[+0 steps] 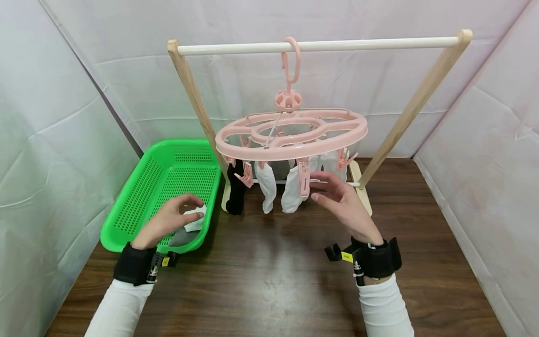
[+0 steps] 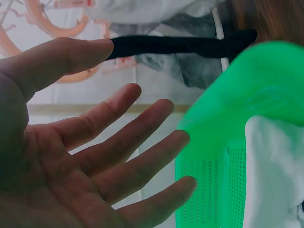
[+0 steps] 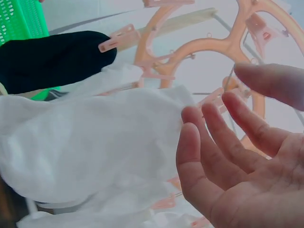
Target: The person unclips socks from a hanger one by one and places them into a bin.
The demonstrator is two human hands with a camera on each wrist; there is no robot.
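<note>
My left hand (image 1: 170,219) is over the front of a green basket (image 1: 122,206), fingers loosely bent and holding nothing. Close to its fingertips lie a white sock (image 1: 197,220) and a grey piece of cloth (image 1: 182,238) in the basket. My right hand (image 1: 341,206) hovers at the front of a pink oval clip hanger (image 1: 290,150), its thumb and fingers spread apart. Beside those fingertips, a pink clip (image 1: 304,180) holds a white sock (image 1: 292,193). Another white sock (image 1: 265,185) and a black sock (image 1: 236,194) hang further left.
The hanger hooks over the white bar (image 1: 358,44) of a wooden stand, whose slanted legs (image 1: 414,110) rise at both sides. More white and grey pieces hang at the back. Pink clips (image 1: 245,175) dangle around the rim. White fabric walls (image 1: 484,154) enclose the dark wooden table (image 1: 269,290).
</note>
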